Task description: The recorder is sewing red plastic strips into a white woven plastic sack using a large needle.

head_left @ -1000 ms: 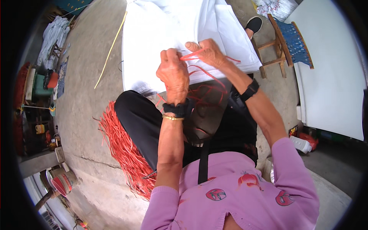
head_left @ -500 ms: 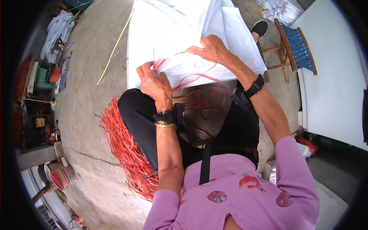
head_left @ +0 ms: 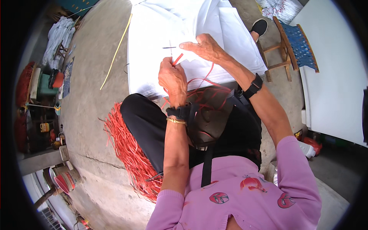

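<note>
White sheet cloth (head_left: 161, 23) lies folded in a stack in front of my knees. Over its near part, my left hand (head_left: 173, 79) is closed on flat red strips (head_left: 178, 59), whose short ends stick out past the fingers. A thin pale strand rises beside them. Just to the right, my right hand (head_left: 205, 49) is closed, its thumb and finger pinching a thin dark needle-like rod (head_left: 169, 47) that points left above the red ends. A long red strand (head_left: 209, 73) hangs below my right hand and loops toward my lap.
A large bundle of red strips (head_left: 132, 153) lies on the concrete floor beside my left knee. A yellow strip (head_left: 117, 51) lies farther left. At right stand a wooden stool with a blue woven seat (head_left: 297, 46) and a white panel (head_left: 337, 76). Another person's dark shoe (head_left: 259, 26) shows near the stool.
My left hand has moved right and slightly up with the red strips, closer to my right hand. My right hand has shifted a little left with the dark rod.
</note>
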